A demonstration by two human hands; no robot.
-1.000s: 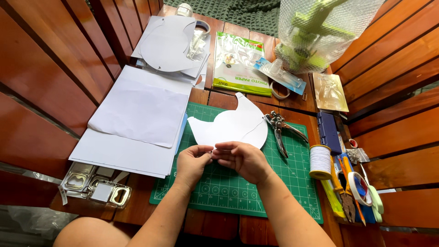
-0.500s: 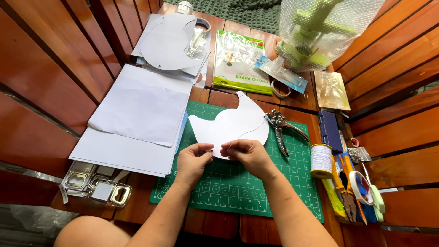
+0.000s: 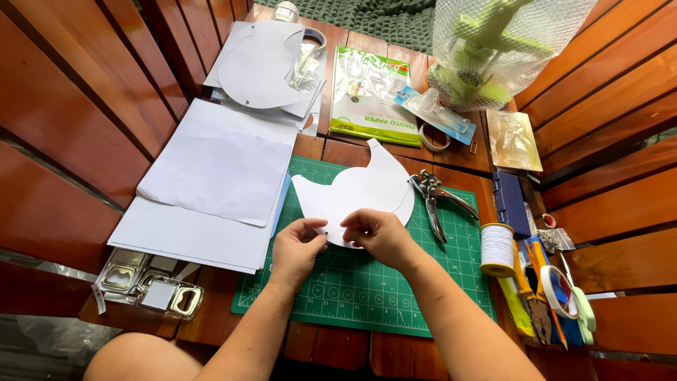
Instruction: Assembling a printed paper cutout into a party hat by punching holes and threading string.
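A white paper cutout with curved edges lies on a green cutting mat on a wooden slat table. My left hand pinches its lower edge from the left, fingertips closed on something small and dark that I cannot identify. My right hand grips the same lower edge from the right, fingers curled over the paper. The two hands almost touch each other.
Metal pliers lie right of the cutout, with a spool of white thread, a dark blue box and several tools beyond. White paper sheets are stacked left; metal bottle openers at lower left. A packet and a bubble-wrapped green object sit behind.
The cutout has shifted slightly under my hands, and my fingers have adjusted their grip along its lower edge. Nothing else has moved.
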